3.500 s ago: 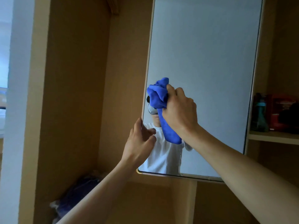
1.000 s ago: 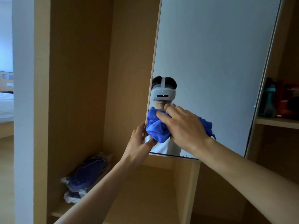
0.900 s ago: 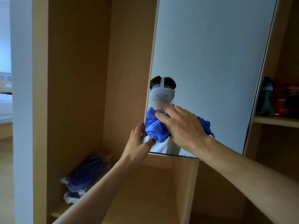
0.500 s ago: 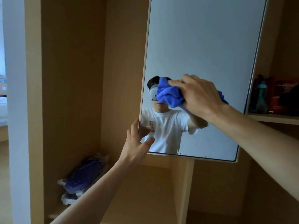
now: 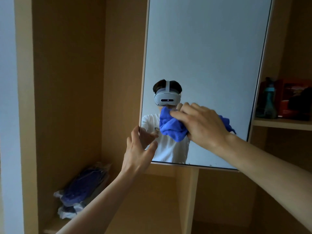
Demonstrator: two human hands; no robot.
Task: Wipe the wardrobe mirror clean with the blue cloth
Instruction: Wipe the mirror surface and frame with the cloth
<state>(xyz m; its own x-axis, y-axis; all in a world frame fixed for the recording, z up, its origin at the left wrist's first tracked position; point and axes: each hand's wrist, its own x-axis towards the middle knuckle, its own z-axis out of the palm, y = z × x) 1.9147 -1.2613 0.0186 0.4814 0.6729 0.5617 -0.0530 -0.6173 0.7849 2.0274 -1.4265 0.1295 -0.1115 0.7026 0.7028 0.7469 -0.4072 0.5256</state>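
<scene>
The wardrobe mirror (image 5: 202,48) hangs on an opened door, tall and framed in a thin metal edge. My right hand (image 5: 202,125) presses a bunched blue cloth (image 5: 170,127) against the lower part of the glass. My left hand (image 5: 138,149) grips the mirror door's left edge near its bottom corner, thumb on the glass side. The glass reflects a person in a white shirt with a headset, partly hidden by the cloth.
A wooden wardrobe compartment opens on the left, with a bagged dark blue bundle (image 5: 81,191) on its floor. A shelf (image 5: 283,122) at right carries a teal bottle (image 5: 268,98) and a red box (image 5: 292,98). A vertical wooden divider (image 5: 190,200) stands below the mirror.
My right hand has carried the cloth down the glass from head height in the reflection to chest height. My left hand stays on the mirror's left edge.
</scene>
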